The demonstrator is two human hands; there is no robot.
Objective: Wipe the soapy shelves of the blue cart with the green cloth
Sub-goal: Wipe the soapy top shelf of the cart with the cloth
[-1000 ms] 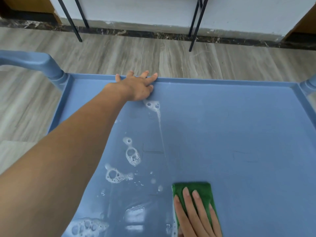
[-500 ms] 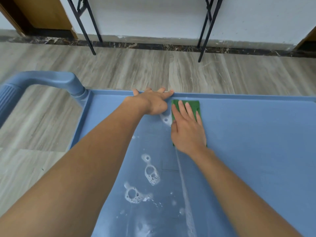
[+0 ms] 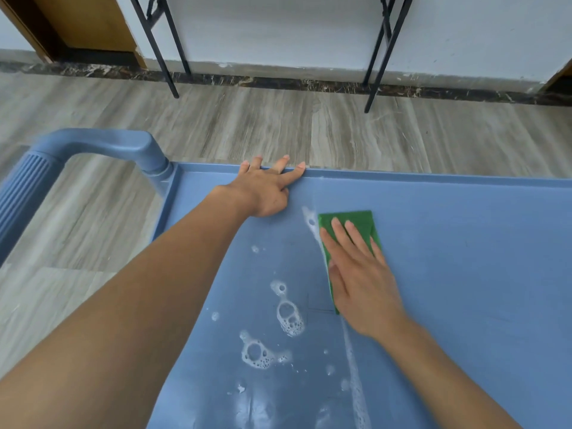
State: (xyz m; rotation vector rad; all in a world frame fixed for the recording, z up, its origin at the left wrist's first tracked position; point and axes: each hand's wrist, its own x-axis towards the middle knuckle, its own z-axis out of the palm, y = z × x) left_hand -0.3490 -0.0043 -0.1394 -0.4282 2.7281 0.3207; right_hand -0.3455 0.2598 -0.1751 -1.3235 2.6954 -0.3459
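The blue cart's top shelf [image 3: 464, 243] fills the lower right of the head view. My right hand [image 3: 362, 274] lies flat with straight fingers on the green cloth [image 3: 359, 219], pressing it to the shelf a short way from the far rim. A thin line of foam [image 3: 353, 366] runs along the cloth's left edge toward me. Soap bubble patches [image 3: 289, 314] sit on the shelf to the left of the cloth. My left hand [image 3: 266, 190] rests on the far rim, its fingers over the edge.
The cart's blue handle [image 3: 93, 144] curves off the left end, with a ribbed grip at the far left. Beyond the cart lies wood-look floor [image 3: 309, 128], black metal table legs [image 3: 161, 48] and a white wall with a dark baseboard.
My right hand first pushed the cloth from the near edge up to the far rim, then drew it back toward me a little. My left hand stayed on the rim.
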